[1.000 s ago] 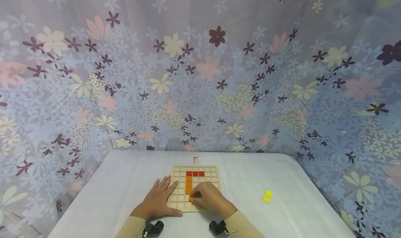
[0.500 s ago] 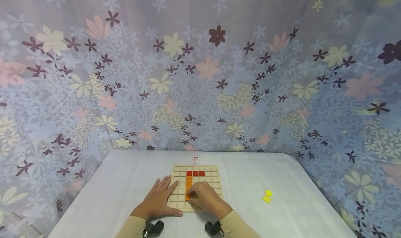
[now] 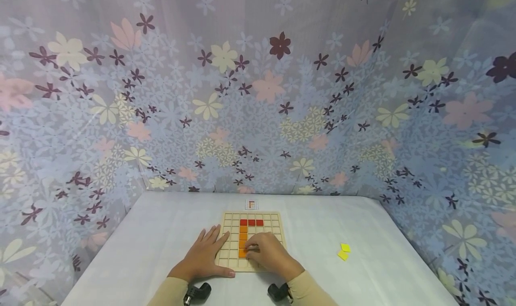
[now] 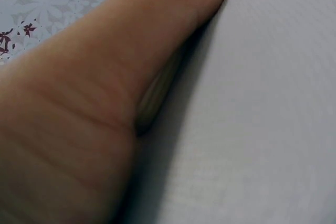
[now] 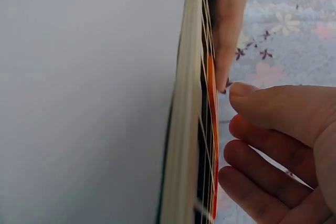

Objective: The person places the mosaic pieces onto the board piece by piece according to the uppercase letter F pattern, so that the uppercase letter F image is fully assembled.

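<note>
A wooden grid board (image 3: 274, 217) lies on the table. Three red tiles (image 3: 251, 222) form a row on it, and several orange tiles (image 3: 243, 236) run down from the leftmost red one. My left hand (image 3: 203, 254) rests spread across the board's left edge, thumb along its near corner. Over the near end of the orange column is my right hand (image 3: 268, 252), its fingertips beside the lowest orange tile (image 3: 242, 253). In the right wrist view, the loosely curled fingers (image 5: 252, 153) and thumb hold nothing and stand off the board's face.
A small printed card (image 3: 251, 204) lies behind the board. Two yellow tiles (image 3: 343, 255) are off to the right on the white tablecloth (image 3: 314, 225). A floral curtain (image 3: 258, 118) hangs behind and at both sides of the table.
My right hand brought an orange tile left into the bottom of the orange column, then let go and drew slightly back to the right. My left hand stays put.
</note>
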